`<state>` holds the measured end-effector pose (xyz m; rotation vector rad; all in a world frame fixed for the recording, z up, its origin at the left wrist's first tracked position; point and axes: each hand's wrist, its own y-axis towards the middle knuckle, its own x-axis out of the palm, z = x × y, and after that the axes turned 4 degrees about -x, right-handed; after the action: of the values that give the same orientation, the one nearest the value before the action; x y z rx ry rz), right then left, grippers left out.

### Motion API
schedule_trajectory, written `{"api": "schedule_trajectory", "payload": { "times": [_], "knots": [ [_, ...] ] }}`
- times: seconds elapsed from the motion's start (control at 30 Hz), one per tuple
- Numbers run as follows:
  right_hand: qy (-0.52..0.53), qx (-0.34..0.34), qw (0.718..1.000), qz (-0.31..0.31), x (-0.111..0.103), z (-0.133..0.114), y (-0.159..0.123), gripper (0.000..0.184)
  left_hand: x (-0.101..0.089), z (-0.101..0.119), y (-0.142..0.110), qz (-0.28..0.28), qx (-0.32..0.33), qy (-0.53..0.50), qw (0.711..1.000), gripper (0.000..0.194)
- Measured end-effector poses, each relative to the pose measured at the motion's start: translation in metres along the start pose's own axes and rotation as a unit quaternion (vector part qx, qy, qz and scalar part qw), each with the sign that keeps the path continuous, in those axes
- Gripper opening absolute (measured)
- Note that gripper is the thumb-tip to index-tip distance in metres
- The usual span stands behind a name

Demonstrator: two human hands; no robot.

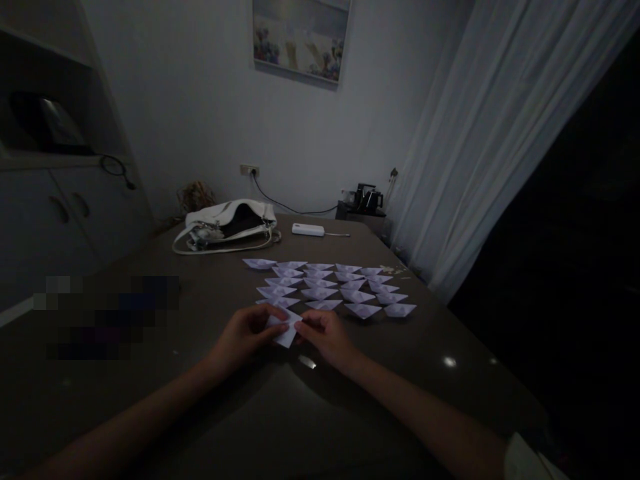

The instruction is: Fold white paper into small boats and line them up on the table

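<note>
A small piece of folded white paper (286, 337) is held between my two hands, above the dark table. My left hand (249, 331) grips its left side, thumb on the near face and fingers behind. On the right side, my right hand (327, 335) pinches the paper's edge between thumb and fingers. Just beyond my hands stand several folded paper boats (319, 293) in rows. The nearest boats at the left are partly hidden behind my left hand and the paper.
The brown table (210, 413) has a glossy top. A white handbag (227, 223) lies gaping at the far left, beside a white power bank (308, 230) with a short cable. Small scraps (395, 270) lie right of the boats. A blurred patch (113, 317) covers the left side.
</note>
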<state>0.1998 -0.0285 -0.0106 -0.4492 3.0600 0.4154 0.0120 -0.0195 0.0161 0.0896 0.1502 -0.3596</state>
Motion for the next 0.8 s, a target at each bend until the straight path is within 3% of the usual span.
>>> {"api": "schedule_trajectory", "payload": {
  "times": [0.43,0.8],
  "knots": [
    [-0.042,-0.028,0.999,-0.002,-0.003,-0.006,-0.001,0.033,0.000,-0.006,0.002,-0.023,-0.022,-0.078,0.996,0.053],
    [-0.065,-0.050,0.997,-0.009,0.001,-0.010,-0.004,0.027,-0.003,-0.010,0.004,-0.084,-0.052,-0.026,0.995,0.039]
  ]
}}
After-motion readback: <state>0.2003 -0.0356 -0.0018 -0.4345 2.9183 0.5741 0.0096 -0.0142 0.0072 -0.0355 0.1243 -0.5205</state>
